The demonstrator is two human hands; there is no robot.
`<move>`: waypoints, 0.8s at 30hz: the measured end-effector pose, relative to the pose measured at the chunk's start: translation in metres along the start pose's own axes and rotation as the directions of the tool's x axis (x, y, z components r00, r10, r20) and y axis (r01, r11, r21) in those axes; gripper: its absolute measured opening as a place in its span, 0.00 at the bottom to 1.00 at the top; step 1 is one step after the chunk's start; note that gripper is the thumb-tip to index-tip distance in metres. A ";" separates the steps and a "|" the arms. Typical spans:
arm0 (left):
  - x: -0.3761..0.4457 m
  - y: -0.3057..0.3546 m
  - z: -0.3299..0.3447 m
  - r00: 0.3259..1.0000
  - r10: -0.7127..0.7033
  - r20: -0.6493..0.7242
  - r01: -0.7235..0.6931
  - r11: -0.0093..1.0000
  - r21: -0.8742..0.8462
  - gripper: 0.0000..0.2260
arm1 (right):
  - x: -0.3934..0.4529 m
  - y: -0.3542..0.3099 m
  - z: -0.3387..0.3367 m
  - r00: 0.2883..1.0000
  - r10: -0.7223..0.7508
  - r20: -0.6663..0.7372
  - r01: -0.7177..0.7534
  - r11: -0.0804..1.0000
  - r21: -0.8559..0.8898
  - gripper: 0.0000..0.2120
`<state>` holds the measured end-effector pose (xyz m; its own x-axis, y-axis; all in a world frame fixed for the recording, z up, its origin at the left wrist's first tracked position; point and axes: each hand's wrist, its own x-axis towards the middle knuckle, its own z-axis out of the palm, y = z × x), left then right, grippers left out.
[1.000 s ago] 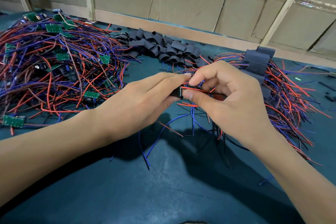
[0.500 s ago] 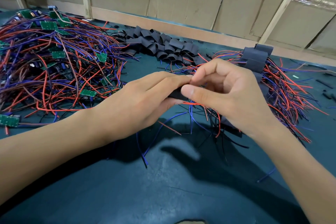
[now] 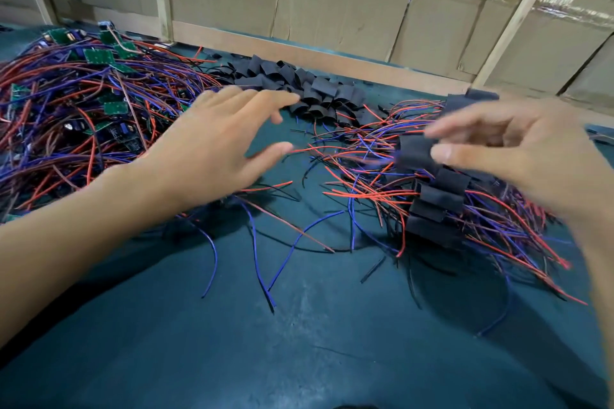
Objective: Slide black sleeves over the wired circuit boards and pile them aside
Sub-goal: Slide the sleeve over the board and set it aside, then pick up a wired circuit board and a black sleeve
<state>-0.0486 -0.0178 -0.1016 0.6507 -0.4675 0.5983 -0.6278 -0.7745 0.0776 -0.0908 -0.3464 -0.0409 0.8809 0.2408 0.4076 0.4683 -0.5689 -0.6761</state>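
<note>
Reaching toward the heap of loose black sleeves [image 3: 299, 90] at the bench's [image 3: 299, 342] far edge, the left hand [image 3: 212, 149] is spread and empty. The blurred right hand [image 3: 518, 146] pinches a black-sleeved wired board [image 3: 413, 151] over the finished pile [image 3: 438, 206] near the right edge. Many bare green circuit boards with red and blue wires [image 3: 83, 103] remain at the left.

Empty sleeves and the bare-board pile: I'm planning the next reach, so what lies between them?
Head view: the left hand, open, above red and blue wires reaching the sleeves from the boards.
</note>
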 end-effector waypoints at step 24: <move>0.000 -0.037 -0.040 0.801 0.134 0.583 0.021 0.968 -0.251 0.16 | -0.003 0.012 -0.007 0.975 -0.214 -0.066 0.161 0.875 -0.456 0.07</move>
<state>-0.0427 0.0277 -0.0730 0.6861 -0.7271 0.0251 -0.7014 -0.6520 0.2880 -0.0880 -0.3591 -0.0461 0.7539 0.3041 0.5824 0.5202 -0.8177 -0.2465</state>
